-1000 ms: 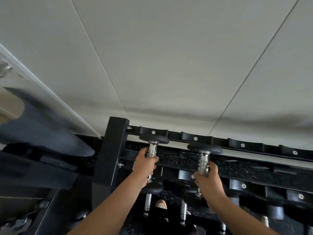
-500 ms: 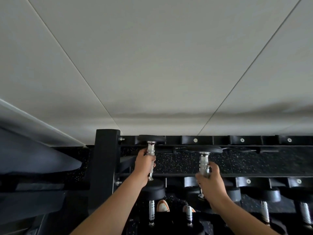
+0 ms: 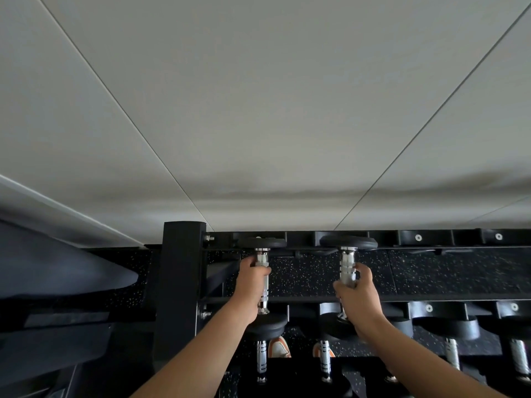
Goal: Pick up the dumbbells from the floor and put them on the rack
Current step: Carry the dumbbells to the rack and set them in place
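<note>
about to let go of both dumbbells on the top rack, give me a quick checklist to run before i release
1. Left hand wrapped on left dumbbell handle: ok.
2. Right hand gripping right dumbbell handle: ok.
3. Far heads resting in the back cradles of the rack: ok, as far as it shows.
4. Near heads seated on the front rail: cannot tell, hands and forearms hide them.
5. Fingers clear of pinch points: cannot tell.
6. Feet out from under the rack: not ok, shoes show below.

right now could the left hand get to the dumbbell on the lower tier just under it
Probably not as things stand: the left hand is closed around the handle of the left dumbbell on the top tier. The lower dumbbell sits close below with nothing visibly blocking it, so once the hand lets go it looks reachable.
</note>
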